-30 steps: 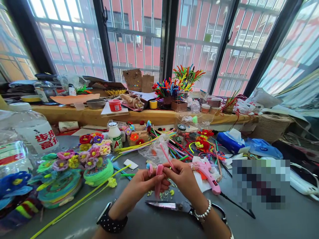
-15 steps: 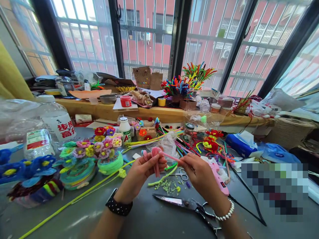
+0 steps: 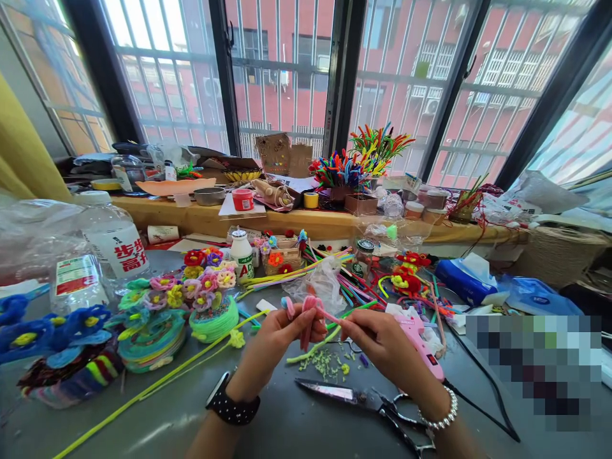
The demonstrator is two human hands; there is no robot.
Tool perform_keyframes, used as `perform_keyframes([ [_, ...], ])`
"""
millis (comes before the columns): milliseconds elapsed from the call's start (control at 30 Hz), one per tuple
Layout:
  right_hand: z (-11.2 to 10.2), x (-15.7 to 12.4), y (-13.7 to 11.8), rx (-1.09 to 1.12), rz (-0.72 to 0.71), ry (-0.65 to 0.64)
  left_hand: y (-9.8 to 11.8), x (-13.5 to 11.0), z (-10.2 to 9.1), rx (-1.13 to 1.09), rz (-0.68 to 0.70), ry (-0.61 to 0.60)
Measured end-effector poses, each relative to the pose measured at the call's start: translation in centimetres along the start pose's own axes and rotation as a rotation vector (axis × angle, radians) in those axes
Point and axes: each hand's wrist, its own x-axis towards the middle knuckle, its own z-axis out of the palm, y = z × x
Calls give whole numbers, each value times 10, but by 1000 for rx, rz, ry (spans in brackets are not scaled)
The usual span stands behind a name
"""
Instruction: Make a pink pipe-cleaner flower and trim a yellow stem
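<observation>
Above the grey surface, my left hand pinches the looped pink fuzzy strip between thumb and fingers, its folds showing above and below them. One length runs rightward, large scissors lying nearer me, to my right hand, whose fingertips grip it narrowly. Just beyond that hand lies a pink glue gun.
</observation>
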Motion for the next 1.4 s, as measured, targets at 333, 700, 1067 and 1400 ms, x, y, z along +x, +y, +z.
perform_keyframes([
  [333,10,1,-3,24,-29,68,2,-2,5,91,-36,-22],
  [700,26,1,0,-28,-105,117,-3,-1,6,172,-64,-60],
  [1067,30,3,-4,117,-109,219,-4,-3,10,75,-160,-189],
  [1400,31,4,-4,290,41,307,-1,-4,10,170,-119,-172],
])
